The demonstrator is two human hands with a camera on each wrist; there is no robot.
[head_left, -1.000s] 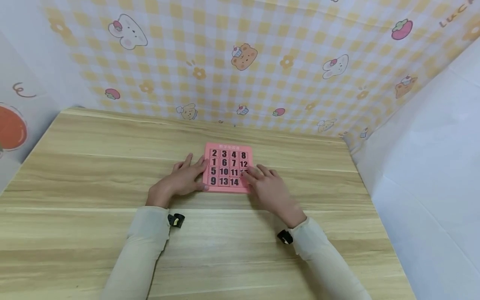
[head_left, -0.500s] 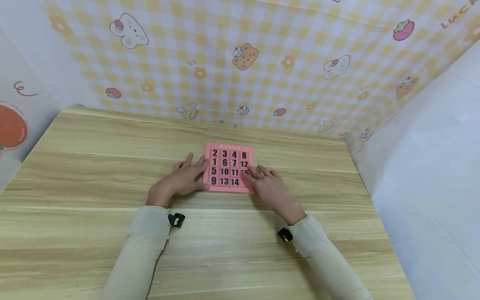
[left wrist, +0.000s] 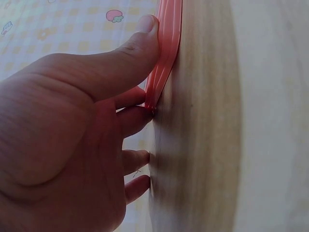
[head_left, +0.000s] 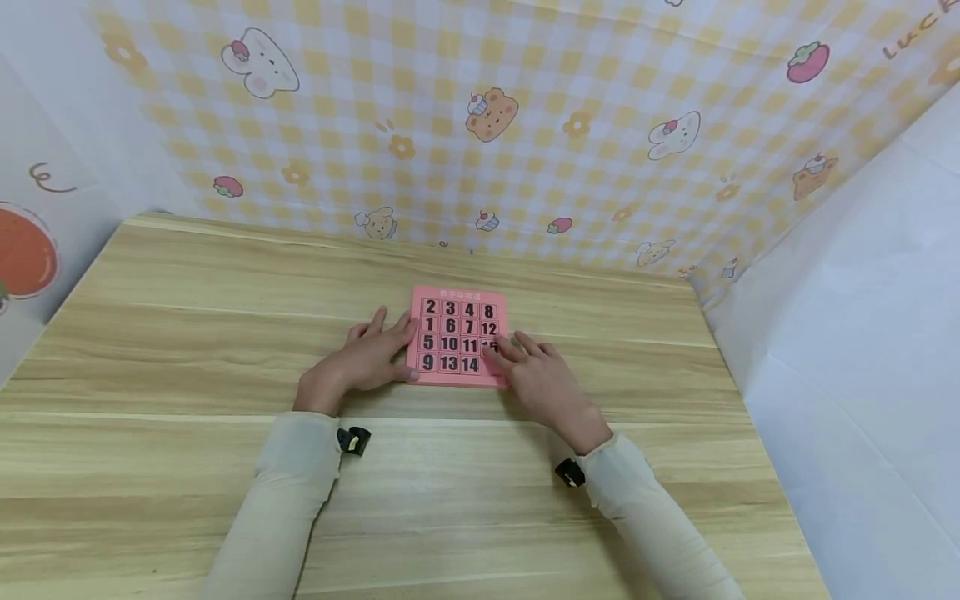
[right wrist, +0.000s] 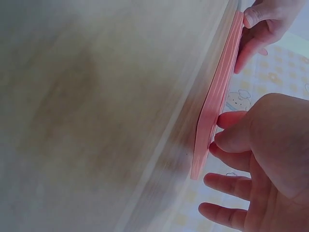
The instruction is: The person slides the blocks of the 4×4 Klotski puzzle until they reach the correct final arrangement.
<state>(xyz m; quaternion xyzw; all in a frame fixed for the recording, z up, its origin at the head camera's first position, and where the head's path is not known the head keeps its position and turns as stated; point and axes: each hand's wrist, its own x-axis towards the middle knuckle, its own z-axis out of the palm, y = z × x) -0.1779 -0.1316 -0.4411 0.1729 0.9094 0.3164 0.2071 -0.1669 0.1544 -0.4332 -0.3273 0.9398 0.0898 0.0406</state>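
A pink sliding number puzzle lies flat on the wooden table, its black-numbered tiles facing up. At its left side my left hand steadies it, thumb at the near-left corner and fingers along the left edge. The left wrist view shows that thumb against the puzzle's pink side. My right hand reaches over the right edge, thumb and index fingertips on the tile 15, partly covering it. Below that tile, the bottom-right slot is partly hidden by the hand. The other right fingers extend loosely beyond the edge.
The light wooden table stretches around the puzzle on all sides. A yellow-checked cloth with cartoon prints hangs behind it, and a white sheet stands along the right side.
My right fingertips have made only small shifts over the tile 15, showing slightly more of it half a second ago. My left hand and the puzzle have stayed in place.
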